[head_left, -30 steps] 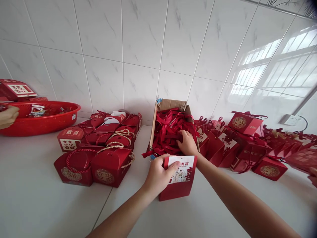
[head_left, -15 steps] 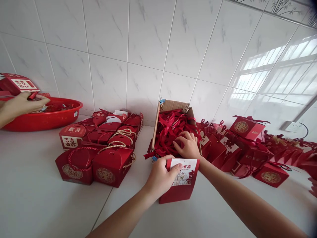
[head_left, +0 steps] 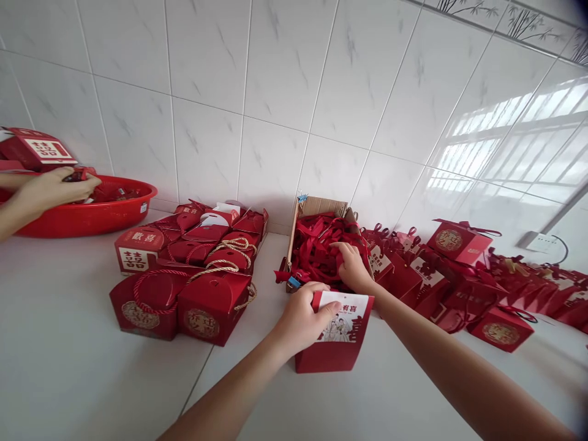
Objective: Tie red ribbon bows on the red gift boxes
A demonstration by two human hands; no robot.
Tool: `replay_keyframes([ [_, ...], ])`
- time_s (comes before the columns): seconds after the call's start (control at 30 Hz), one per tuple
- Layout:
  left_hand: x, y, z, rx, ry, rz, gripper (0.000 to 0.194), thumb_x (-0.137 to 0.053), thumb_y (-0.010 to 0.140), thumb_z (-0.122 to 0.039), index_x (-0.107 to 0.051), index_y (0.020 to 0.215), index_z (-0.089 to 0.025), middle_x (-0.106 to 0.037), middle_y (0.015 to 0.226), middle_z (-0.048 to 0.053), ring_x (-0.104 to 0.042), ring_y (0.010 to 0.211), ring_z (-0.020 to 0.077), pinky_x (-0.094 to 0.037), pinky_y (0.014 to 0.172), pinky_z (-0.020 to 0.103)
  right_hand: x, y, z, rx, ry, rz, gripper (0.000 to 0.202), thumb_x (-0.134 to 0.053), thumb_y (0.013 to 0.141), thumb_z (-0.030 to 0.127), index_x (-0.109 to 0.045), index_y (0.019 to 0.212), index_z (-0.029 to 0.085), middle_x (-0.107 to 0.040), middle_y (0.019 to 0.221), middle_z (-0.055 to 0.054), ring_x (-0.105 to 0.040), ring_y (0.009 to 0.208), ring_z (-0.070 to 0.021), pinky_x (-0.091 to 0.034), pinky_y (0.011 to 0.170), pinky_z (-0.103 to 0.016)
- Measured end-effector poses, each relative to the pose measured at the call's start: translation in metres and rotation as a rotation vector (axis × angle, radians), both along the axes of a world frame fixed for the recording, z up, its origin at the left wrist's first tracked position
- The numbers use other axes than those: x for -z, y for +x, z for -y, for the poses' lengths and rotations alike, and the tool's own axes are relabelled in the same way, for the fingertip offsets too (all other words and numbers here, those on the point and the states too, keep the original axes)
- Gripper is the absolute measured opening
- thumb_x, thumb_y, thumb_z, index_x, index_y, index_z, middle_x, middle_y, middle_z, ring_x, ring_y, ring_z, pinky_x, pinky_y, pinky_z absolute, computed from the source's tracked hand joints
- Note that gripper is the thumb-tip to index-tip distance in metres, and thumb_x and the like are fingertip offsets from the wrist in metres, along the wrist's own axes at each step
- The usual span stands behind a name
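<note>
My left hand (head_left: 307, 318) grips a red gift box (head_left: 326, 360) by its tall, flat upper edge, thumb over a white printed panel with a couple drawn on it. The box stands upright on the white surface. Behind it, my right hand (head_left: 354, 267) is inside an open cardboard box (head_left: 291, 240) heaped with dark red ribbons (head_left: 316, 239). Its fingers are bent down onto the ribbons and appear pinched on one; the fingertips are partly hidden.
Red gift boxes with cord handles (head_left: 202, 318) stand in a block at left. A co-worker's hands (head_left: 50, 190) are over a red basin (head_left: 105, 211) at far left. Ribbon-tied boxes (head_left: 459, 242) crowd the right side. A tiled wall (head_left: 280, 79) runs behind.
My right hand has shifted slightly and its fingers have dropped into the ribbons. My left hand keeps its hold on the gift box. The co-worker's hands have moved over the basin.
</note>
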State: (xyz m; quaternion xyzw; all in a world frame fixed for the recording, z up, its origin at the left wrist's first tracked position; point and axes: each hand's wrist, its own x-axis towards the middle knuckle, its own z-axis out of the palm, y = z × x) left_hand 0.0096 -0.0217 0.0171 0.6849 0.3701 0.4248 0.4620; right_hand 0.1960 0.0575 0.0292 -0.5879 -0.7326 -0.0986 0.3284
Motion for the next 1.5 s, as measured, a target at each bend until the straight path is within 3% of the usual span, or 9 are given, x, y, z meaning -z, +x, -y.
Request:
replay_keyframes([
  [0.33, 0.006, 0.000, -0.003, 0.058, -0.002, -0.007, 0.033, -0.060, 0.081, -0.042, -0.059, 0.101, -0.017, -0.066, 0.099, 0.007, -0.065, 0.088, 0.0241, -0.051, 0.072, 0.032, 0.005, 0.003, -0.002, 0.052, -0.137, 0.023, 0.040, -0.046, 0.078, 0.002, -0.060, 0.115, 0.011, -0.061, 0.116, -0.014, -0.053, 0.109, -0.0249, -0.040, 0.096, -0.037],
  [0.57, 0.006, 0.000, -0.003, 0.038, -0.014, -0.014, 0.034, -0.060, 0.080, -0.044, -0.058, 0.102, -0.018, -0.066, 0.101, 0.009, -0.064, 0.092, 0.0260, -0.050, 0.079, 0.036, 0.006, 0.002, -0.005, 0.076, -0.186, -0.036, 0.031, -0.054, 0.072, 0.000, -0.066, 0.098, 0.012, -0.065, 0.100, -0.013, -0.060, 0.092, -0.0211, -0.045, 0.085, -0.032],
  [0.83, 0.003, 0.001, -0.003, 0.012, 0.013, 0.022, 0.031, -0.062, 0.080, -0.036, -0.058, 0.102, -0.015, -0.059, 0.120, 0.015, -0.058, 0.109, 0.0288, -0.046, 0.091, 0.039, -0.011, -0.004, 0.006, -0.037, -0.077, -0.171, 0.019, -0.058, 0.070, 0.005, -0.067, 0.076, 0.021, -0.070, 0.081, -0.002, -0.060, 0.084, -0.0209, -0.042, 0.085, -0.037],
  [0.93, 0.004, 0.000, -0.004, 0.024, 0.105, 0.046, 0.015, -0.061, 0.080, -0.031, -0.060, 0.085, -0.017, -0.053, 0.128, 0.013, -0.056, 0.112, 0.0274, -0.043, 0.096, 0.038, -0.021, 0.000, 0.004, -0.056, 0.015, -0.325, 0.014, -0.057, 0.073, 0.013, -0.067, 0.078, 0.021, -0.070, 0.077, -0.003, -0.060, 0.070, -0.0184, -0.047, 0.072, -0.034],
  [1.03, 0.007, 0.000, -0.007, 0.044, 0.192, 0.082, 0.014, -0.062, 0.081, -0.029, -0.057, 0.074, -0.018, -0.047, 0.135, 0.010, -0.057, 0.112, 0.0254, -0.041, 0.099, 0.037, -0.034, 0.007, 0.006, -0.063, 0.104, -0.540, 0.013, -0.059, 0.075, 0.026, -0.066, 0.082, 0.018, -0.069, 0.075, -0.006, -0.061, 0.063, -0.0181, -0.049, 0.058, -0.031],
  [1.2, 0.011, 0.002, -0.009, 0.037, 0.234, 0.093, 0.014, -0.063, 0.081, -0.030, -0.060, 0.074, -0.018, -0.049, 0.134, 0.011, -0.052, 0.120, 0.0268, -0.038, 0.103, 0.038, -0.054, 0.010, 0.039, -0.175, 0.203, -0.824, 0.021, -0.064, 0.076, 0.035, -0.063, 0.088, 0.017, -0.070, 0.093, -0.007, -0.068, 0.071, -0.0157, -0.056, 0.065, -0.030],
  [1.33, 0.011, 0.003, -0.010, 0.043, 0.220, 0.127, 0.015, -0.063, 0.081, -0.032, -0.063, 0.084, -0.018, -0.050, 0.133, 0.011, -0.050, 0.122, 0.0262, -0.039, 0.102, 0.037, -0.071, 0.007, 0.076, -0.339, 0.356, -1.060, 0.015, -0.073, 0.072, 0.025, -0.066, 0.082, 0.018, -0.069, 0.091, -0.004, -0.069, 0.078, -0.0159, -0.058, 0.073, -0.032],
  [1.4, 0.011, 0.003, -0.009, 0.046, 0.206, 0.129, 0.016, -0.063, 0.082, -0.033, -0.063, 0.090, -0.018, -0.051, 0.132, 0.011, -0.050, 0.121, 0.0257, -0.040, 0.101, 0.036, -0.079, 0.009, 0.092, -0.362, 0.444, -1.027, 0.011, -0.074, 0.071, 0.020, -0.067, 0.080, 0.019, -0.069, 0.091, -0.003, -0.068, 0.087, -0.0163, -0.057, 0.081, -0.033],
  [1.5, 0.010, 0.002, -0.008, 0.048, 0.181, 0.120, 0.017, -0.063, 0.083, -0.033, -0.063, 0.091, -0.018, -0.052, 0.130, 0.011, -0.052, 0.119, 0.0251, -0.040, 0.100, 0.034, -0.085, 0.016, 0.105, -0.309, 0.487, -0.800, 0.008, -0.072, 0.071, 0.016, -0.069, 0.077, 0.020, -0.070, 0.091, -0.003, -0.067, 0.090, -0.0178, -0.057, 0.084, -0.035],
])
